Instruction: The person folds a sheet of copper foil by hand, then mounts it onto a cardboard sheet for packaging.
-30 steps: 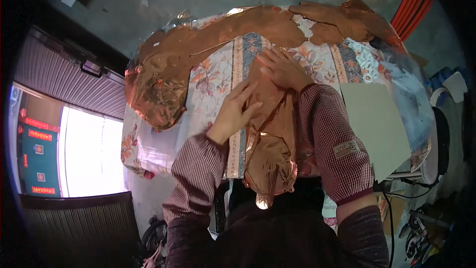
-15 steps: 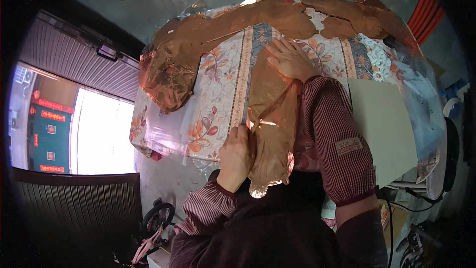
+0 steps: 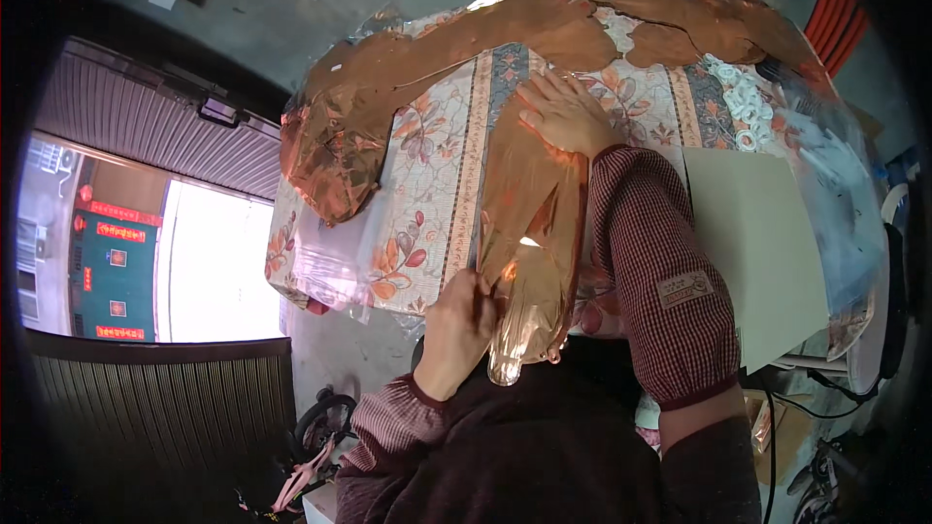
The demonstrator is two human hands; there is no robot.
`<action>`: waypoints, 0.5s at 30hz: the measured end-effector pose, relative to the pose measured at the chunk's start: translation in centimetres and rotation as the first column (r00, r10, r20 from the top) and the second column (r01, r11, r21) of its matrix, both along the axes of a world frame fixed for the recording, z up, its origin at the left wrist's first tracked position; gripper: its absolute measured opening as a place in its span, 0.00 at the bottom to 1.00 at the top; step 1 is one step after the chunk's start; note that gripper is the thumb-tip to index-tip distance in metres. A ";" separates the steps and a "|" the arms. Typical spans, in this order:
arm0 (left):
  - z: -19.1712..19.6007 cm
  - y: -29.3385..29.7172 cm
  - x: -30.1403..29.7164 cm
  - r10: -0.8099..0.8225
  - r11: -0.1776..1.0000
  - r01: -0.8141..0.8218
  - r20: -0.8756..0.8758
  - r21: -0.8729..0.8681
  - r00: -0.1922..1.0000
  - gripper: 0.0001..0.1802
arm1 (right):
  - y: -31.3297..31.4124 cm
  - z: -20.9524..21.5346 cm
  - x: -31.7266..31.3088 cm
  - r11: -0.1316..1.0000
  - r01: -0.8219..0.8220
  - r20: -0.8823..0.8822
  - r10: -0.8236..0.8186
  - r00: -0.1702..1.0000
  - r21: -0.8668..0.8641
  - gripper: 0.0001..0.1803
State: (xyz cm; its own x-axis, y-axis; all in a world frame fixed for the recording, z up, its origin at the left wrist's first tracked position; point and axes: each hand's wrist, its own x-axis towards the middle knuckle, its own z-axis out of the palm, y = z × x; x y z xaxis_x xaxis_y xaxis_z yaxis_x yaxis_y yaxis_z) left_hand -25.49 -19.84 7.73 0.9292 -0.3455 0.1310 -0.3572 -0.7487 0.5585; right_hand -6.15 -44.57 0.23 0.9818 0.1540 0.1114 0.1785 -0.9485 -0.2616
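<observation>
A deflated copper-coloured foil balloon lies lengthwise before me on a flowered tablecloth. Its shiny near end hangs over the table's front edge, towards my body. My right hand rests flat on the balloon's far end, fingers stretched out. Lower down, my left hand is closed at the balloon's left edge, its fingertips pinching the foil. More flat foil balloons in the same colour form a band along the table's far side, with a crumpled part at the left.
A cream sheet of board lies right of my right forearm. Beyond it are clear plastic bags and a heap of small white rings. Another clear bag sits at the left edge. Orange-red tubes stand at the far right.
My left hand has moved slightly down towards me along the balloon's edge. The near part of the foil lies smoother and flatter. My right hand stays pressed in place.
</observation>
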 end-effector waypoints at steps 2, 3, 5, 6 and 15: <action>1.4 -0.4 0.3 0.077 0.994 -0.090 -0.198 -0.055 0.977 0.06 | -0.5 -0.1 -0.1 1.000 0.008 0.004 -0.008 1.000 -0.011 0.31; 1.2 0.0 1.3 0.081 0.994 -0.093 -0.200 -0.052 0.976 0.06 | -0.3 -0.1 0.0 1.000 0.003 0.006 -0.003 1.000 -0.017 0.31; 0.0 0.9 3.9 0.077 0.975 -0.099 -0.117 -0.200 0.990 0.09 | 0.0 0.2 0.0 1.000 0.001 0.011 -0.001 1.000 -0.031 0.31; -0.4 0.6 5.3 0.019 0.980 -0.029 -0.052 -0.197 0.998 0.12 | -0.2 0.2 0.0 0.999 0.010 0.016 -0.009 1.000 -0.052 0.31; -4.1 -2.1 10.9 -0.086 0.852 -0.079 -0.287 -0.517 0.954 0.13 | 0.0 0.0 0.0 0.997 -0.012 0.068 0.017 0.998 -0.073 0.31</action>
State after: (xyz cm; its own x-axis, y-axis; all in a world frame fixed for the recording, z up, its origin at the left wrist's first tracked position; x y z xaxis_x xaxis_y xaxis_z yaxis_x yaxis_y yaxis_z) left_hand -14.56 -21.89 3.61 0.9516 -0.3070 0.0178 -0.1205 -0.3188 0.9401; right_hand -6.14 -44.61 0.23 0.9697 0.1788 0.1663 0.2080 -0.9617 -0.1785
